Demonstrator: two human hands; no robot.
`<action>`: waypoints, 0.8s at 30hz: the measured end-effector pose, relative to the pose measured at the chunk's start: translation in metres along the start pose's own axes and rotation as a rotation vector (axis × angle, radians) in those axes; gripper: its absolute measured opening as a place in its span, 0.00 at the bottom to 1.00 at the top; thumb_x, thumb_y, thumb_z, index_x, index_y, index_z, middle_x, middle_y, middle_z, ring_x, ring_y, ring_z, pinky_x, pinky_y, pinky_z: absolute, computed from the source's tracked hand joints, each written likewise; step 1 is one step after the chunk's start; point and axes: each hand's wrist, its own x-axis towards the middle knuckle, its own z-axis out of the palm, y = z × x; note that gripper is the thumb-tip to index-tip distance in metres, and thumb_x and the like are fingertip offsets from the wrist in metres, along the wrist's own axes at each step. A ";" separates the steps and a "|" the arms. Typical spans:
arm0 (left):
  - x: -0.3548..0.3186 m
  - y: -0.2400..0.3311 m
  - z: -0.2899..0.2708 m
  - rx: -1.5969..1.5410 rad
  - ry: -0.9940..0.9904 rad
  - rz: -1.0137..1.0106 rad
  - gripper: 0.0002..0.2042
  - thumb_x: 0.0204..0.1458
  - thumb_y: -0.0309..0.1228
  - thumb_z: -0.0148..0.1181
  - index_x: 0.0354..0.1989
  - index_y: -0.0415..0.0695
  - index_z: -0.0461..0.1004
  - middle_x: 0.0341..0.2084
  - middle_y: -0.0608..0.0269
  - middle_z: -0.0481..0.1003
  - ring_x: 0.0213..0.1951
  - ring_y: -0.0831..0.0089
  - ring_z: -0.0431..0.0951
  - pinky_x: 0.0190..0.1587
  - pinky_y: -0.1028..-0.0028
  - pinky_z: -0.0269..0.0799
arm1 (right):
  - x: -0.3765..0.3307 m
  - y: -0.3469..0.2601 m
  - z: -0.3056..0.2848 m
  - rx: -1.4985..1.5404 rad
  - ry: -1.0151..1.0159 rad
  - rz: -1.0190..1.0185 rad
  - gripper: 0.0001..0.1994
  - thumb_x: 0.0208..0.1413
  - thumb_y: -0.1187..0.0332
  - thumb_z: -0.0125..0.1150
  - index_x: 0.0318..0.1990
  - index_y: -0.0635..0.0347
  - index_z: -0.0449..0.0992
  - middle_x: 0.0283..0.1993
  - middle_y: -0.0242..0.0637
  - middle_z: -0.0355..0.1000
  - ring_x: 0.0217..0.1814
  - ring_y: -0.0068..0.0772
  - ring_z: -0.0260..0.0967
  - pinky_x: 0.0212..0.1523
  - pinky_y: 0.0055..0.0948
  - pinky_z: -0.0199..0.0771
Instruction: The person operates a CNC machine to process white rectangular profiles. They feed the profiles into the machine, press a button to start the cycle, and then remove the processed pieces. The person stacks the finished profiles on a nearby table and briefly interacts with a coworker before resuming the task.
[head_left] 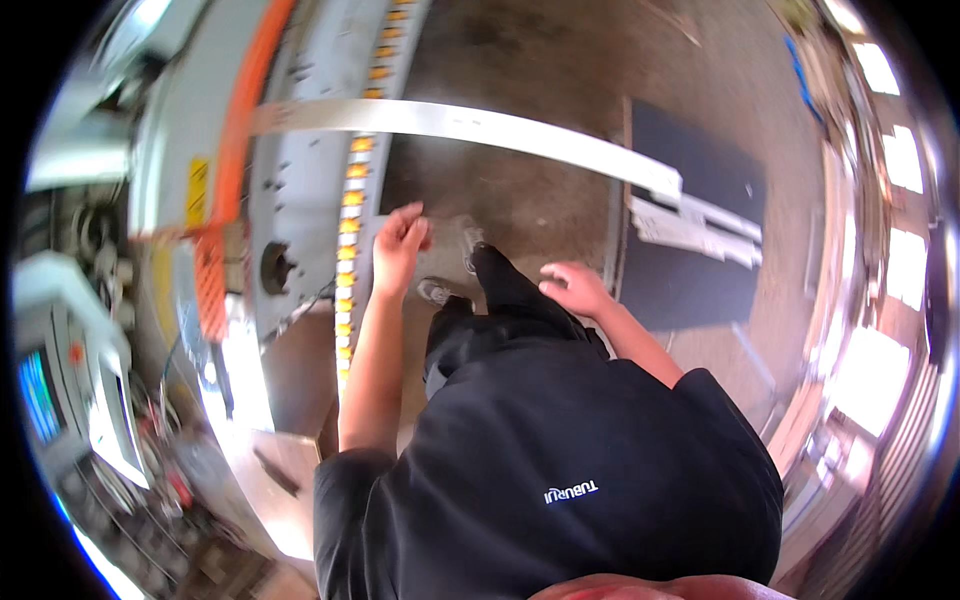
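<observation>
My left hand [400, 246] is raised beside the row of yellow rollers [350, 226] along the machine's edge. Its fingers are loosely bent, and nothing shows in them. My right hand [578, 289] hangs over my dark trousers, with slightly curved fingers and nothing held. Ahead of both hands, a long pale metal strip [480, 130] reaches from the machine, across the rollers, to a dark sheet-topped surface [680, 290] at the right. Neither hand touches this strip. Several shorter pale strips [690, 232] lie on the dark surface.
An orange guard [250, 110] runs along the grey machine bed [305, 190] on the left. A control screen [40, 395] glows at the far left. Near my left elbow, a dark tool [276, 472] lies on a light tabletop [270, 510]. Long boards line the right side.
</observation>
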 end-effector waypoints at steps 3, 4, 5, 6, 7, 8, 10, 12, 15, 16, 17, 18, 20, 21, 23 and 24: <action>-0.042 -0.086 0.033 0.151 -0.103 -0.263 0.12 0.68 0.27 0.60 0.56 0.35 0.78 0.34 0.64 0.81 0.31 0.79 0.78 0.35 0.75 0.76 | -0.079 0.090 0.035 0.054 -0.087 0.271 0.22 0.65 0.45 0.63 0.55 0.50 0.84 0.55 0.43 0.82 0.59 0.50 0.78 0.59 0.46 0.78; -0.057 -0.110 0.045 0.182 -0.121 -0.315 0.09 0.68 0.27 0.60 0.50 0.35 0.79 0.31 0.64 0.79 0.28 0.79 0.76 0.30 0.76 0.71 | -0.103 0.106 0.040 0.152 -0.076 0.403 0.22 0.65 0.45 0.63 0.54 0.50 0.84 0.54 0.43 0.83 0.59 0.50 0.78 0.59 0.46 0.77; -0.072 -0.131 0.052 0.127 -0.178 -0.366 0.10 0.68 0.27 0.60 0.51 0.35 0.80 0.31 0.64 0.80 0.28 0.79 0.76 0.30 0.77 0.71 | -0.120 0.121 0.044 0.249 -0.074 0.519 0.22 0.66 0.44 0.62 0.54 0.49 0.84 0.54 0.44 0.83 0.59 0.51 0.79 0.59 0.46 0.77; -0.086 -0.144 0.061 0.218 -0.224 -0.429 0.12 0.67 0.28 0.61 0.53 0.35 0.80 0.31 0.64 0.81 0.29 0.79 0.77 0.32 0.77 0.73 | -0.138 0.145 0.053 0.275 -0.037 0.547 0.23 0.65 0.44 0.63 0.54 0.50 0.84 0.53 0.42 0.83 0.57 0.49 0.79 0.58 0.44 0.78; -0.096 -0.152 0.071 0.310 -0.259 -0.487 0.14 0.66 0.29 0.61 0.55 0.35 0.80 0.32 0.64 0.81 0.29 0.78 0.78 0.33 0.77 0.74 | -0.153 0.180 0.064 0.298 -0.003 0.566 0.23 0.65 0.43 0.64 0.54 0.50 0.84 0.52 0.41 0.84 0.56 0.48 0.80 0.57 0.43 0.79; -0.104 -0.155 0.080 0.388 -0.299 -0.504 0.15 0.65 0.29 0.62 0.57 0.35 0.79 0.33 0.63 0.82 0.30 0.78 0.79 0.34 0.76 0.75 | -0.164 0.210 0.075 0.319 0.022 0.581 0.24 0.64 0.43 0.64 0.55 0.51 0.84 0.51 0.40 0.84 0.55 0.47 0.81 0.56 0.41 0.79; -0.115 -0.160 0.097 0.552 -0.360 -0.535 0.18 0.64 0.31 0.63 0.59 0.36 0.79 0.34 0.62 0.83 0.32 0.77 0.81 0.37 0.75 0.78 | -0.173 0.256 0.086 0.255 0.027 0.597 0.23 0.65 0.44 0.63 0.54 0.50 0.84 0.50 0.41 0.84 0.54 0.48 0.82 0.55 0.42 0.79; -0.115 -0.169 0.109 0.641 -0.377 -0.558 0.19 0.63 0.33 0.64 0.60 0.38 0.79 0.36 0.61 0.84 0.33 0.76 0.83 0.41 0.73 0.79 | -0.169 0.305 0.091 0.129 -0.012 0.612 0.21 0.65 0.45 0.61 0.52 0.50 0.84 0.50 0.41 0.84 0.53 0.49 0.82 0.55 0.44 0.79; -0.104 -0.185 0.139 0.831 -0.378 -0.559 0.19 0.62 0.34 0.64 0.59 0.39 0.80 0.37 0.60 0.85 0.35 0.74 0.85 0.44 0.72 0.80 | -0.141 0.386 0.088 0.043 -0.101 0.626 0.20 0.64 0.46 0.60 0.51 0.49 0.83 0.49 0.42 0.84 0.54 0.50 0.81 0.53 0.46 0.80; -0.096 -0.193 0.152 0.899 -0.377 -0.554 0.19 0.63 0.34 0.64 0.59 0.40 0.80 0.37 0.60 0.85 0.35 0.74 0.85 0.44 0.71 0.81 | -0.128 0.400 0.068 0.089 -0.098 0.644 0.20 0.63 0.47 0.60 0.50 0.49 0.83 0.50 0.43 0.83 0.54 0.50 0.81 0.53 0.47 0.80; -0.090 -0.202 0.166 0.901 -0.339 -0.575 0.19 0.63 0.34 0.64 0.59 0.40 0.80 0.37 0.60 0.85 0.36 0.74 0.85 0.45 0.71 0.81 | -0.108 0.413 0.044 0.129 -0.095 0.659 0.19 0.62 0.47 0.60 0.50 0.49 0.83 0.50 0.43 0.83 0.55 0.51 0.80 0.53 0.49 0.80; -0.087 -0.212 0.180 0.903 -0.300 -0.603 0.19 0.63 0.34 0.64 0.59 0.40 0.80 0.37 0.60 0.86 0.36 0.73 0.86 0.45 0.71 0.81 | -0.088 0.436 0.027 0.080 -0.107 0.666 0.20 0.61 0.47 0.61 0.50 0.49 0.82 0.50 0.42 0.82 0.55 0.50 0.80 0.52 0.49 0.80; -0.090 -0.234 0.211 0.932 -0.287 -0.686 0.18 0.63 0.34 0.63 0.59 0.41 0.80 0.38 0.60 0.86 0.36 0.73 0.86 0.45 0.70 0.81 | -0.044 0.489 0.001 0.035 -0.034 0.640 0.20 0.60 0.47 0.64 0.50 0.49 0.81 0.50 0.41 0.82 0.56 0.49 0.79 0.53 0.50 0.80; -0.090 -0.246 0.229 0.958 -0.317 -0.721 0.18 0.63 0.35 0.63 0.59 0.41 0.81 0.38 0.59 0.86 0.37 0.73 0.86 0.45 0.70 0.81 | -0.022 0.514 -0.015 0.036 0.073 0.606 0.20 0.59 0.47 0.65 0.50 0.49 0.81 0.51 0.41 0.82 0.56 0.49 0.79 0.54 0.50 0.80; -0.089 -0.262 0.264 0.905 -0.427 -0.740 0.17 0.63 0.35 0.64 0.58 0.42 0.81 0.39 0.58 0.86 0.38 0.70 0.86 0.46 0.68 0.81 | 0.024 0.559 -0.048 0.006 0.204 0.566 0.19 0.59 0.50 0.68 0.52 0.48 0.81 0.53 0.41 0.81 0.59 0.50 0.78 0.57 0.50 0.79; -0.093 -0.263 0.285 0.966 -0.448 -0.690 0.18 0.63 0.36 0.64 0.59 0.43 0.81 0.39 0.58 0.86 0.39 0.69 0.86 0.47 0.67 0.81 | 0.047 0.567 -0.076 -0.020 0.198 0.602 0.20 0.59 0.52 0.69 0.55 0.49 0.81 0.55 0.41 0.81 0.61 0.50 0.77 0.61 0.49 0.78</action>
